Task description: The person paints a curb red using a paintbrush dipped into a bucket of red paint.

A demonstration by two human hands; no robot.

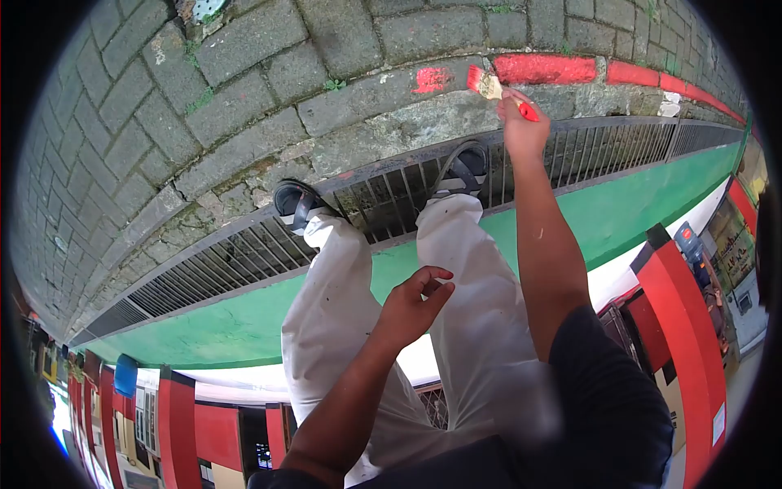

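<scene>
My right hand (pixel 522 124) is closed around the handle of a paintbrush (pixel 491 86). The brush has a red handle end and red paint on its bristles, which point left at the stone kerb. Just left of the bristles, a small patch of red paint (pixel 432 79) marks a grey kerb stone (pixel 358 106). To the right, a kerb stone (pixel 544 70) is coated red along its top. My left hand (pixel 415 305) hovers over my knees, holding nothing, its fingers loosely bent and the thumb apart from the index finger.
A metal drain grate (pixel 391 196) runs under my sandals (pixel 297 200). Behind it stretches a green painted strip (pixel 236 326). Grey paving blocks (pixel 244 49) lie beyond the kerb. Red pillars (pixel 680 326) stand behind me, and a blue container (pixel 125 376) is at lower left.
</scene>
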